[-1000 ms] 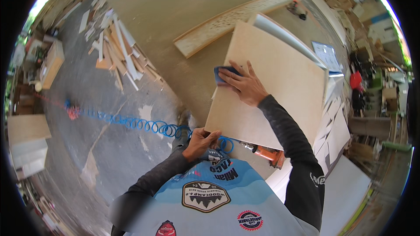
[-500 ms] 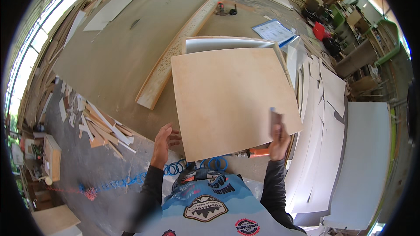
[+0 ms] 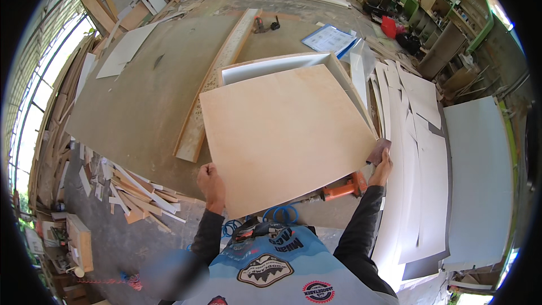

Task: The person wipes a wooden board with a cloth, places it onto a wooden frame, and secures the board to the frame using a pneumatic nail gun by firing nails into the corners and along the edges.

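A pale plywood panel [image 3: 288, 135] lies askew over a white-lined wooden box [image 3: 271, 65], its near corner overhanging toward my body. My left hand [image 3: 212, 185] is closed at the panel's left edge, fingers curled and partly hidden. Over at the right corner, my right hand [image 3: 381, 169] grips a sanding block [image 3: 378, 151] wrapped in brown abrasive, held against the panel's edge. An orange air tool [image 3: 344, 186] lies below that edge, close to my right wrist.
A long wooden beam [image 3: 217, 82] lies left of the box. Blue hose coils [image 3: 280, 213] sit before my body. Offcuts [image 3: 141, 192] are heaped at the left, and white sheets [image 3: 415, 192] lie at the right. A blue clipboard [image 3: 329, 39] rests behind the box.
My right hand has moved out to the panel's right corner with the sanding block. My left hand has gone from open to closed at the left edge. The view has shifted, showing more of the air tool.
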Action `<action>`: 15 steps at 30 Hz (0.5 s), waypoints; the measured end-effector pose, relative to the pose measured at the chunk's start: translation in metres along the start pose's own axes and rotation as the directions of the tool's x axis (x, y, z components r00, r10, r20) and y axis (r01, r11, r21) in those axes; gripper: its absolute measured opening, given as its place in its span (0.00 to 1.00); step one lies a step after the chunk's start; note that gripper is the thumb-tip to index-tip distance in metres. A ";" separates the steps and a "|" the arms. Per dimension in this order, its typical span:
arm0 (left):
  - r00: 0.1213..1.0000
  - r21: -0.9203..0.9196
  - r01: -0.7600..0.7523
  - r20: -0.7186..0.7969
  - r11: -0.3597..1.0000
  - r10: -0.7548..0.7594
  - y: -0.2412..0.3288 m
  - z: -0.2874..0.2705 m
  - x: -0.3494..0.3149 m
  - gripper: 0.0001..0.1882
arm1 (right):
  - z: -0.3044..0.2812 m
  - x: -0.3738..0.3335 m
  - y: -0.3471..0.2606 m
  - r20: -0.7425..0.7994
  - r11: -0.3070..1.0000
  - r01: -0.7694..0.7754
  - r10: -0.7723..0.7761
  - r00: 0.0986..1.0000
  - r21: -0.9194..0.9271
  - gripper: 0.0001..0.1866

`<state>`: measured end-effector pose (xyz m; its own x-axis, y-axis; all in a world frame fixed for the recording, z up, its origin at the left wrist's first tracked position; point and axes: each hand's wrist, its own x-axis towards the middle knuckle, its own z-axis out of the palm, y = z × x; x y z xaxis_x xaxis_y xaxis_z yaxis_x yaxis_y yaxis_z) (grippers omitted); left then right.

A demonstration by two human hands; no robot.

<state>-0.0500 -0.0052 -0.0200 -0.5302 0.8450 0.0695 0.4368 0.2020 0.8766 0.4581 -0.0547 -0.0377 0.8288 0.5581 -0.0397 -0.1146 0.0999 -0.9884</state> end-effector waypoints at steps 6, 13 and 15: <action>0.995 -0.267 -0.024 0.087 0.963 0.049 -0.052 -0.069 0.112 0.21 | 0.087 -0.057 -0.089 0.375 0.959 -0.046 -0.065 0.925 0.280 0.22; 0.942 -0.645 0.191 0.333 0.740 0.047 0.053 -0.110 0.144 0.25 | 0.202 -0.055 -0.159 0.622 0.948 0.129 -0.290 0.728 0.292 0.20; 0.918 -0.749 0.264 0.389 0.608 0.081 0.039 -0.121 0.149 0.23 | 0.217 -0.063 -0.163 0.603 0.944 0.125 -0.294 0.741 0.307 0.20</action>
<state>-0.2001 0.0679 0.0819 -0.1685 0.9844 -0.0509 -0.4191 -0.0248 0.9076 0.3053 0.0724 0.1580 0.3181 0.8811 0.3501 -0.1721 0.4168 -0.8926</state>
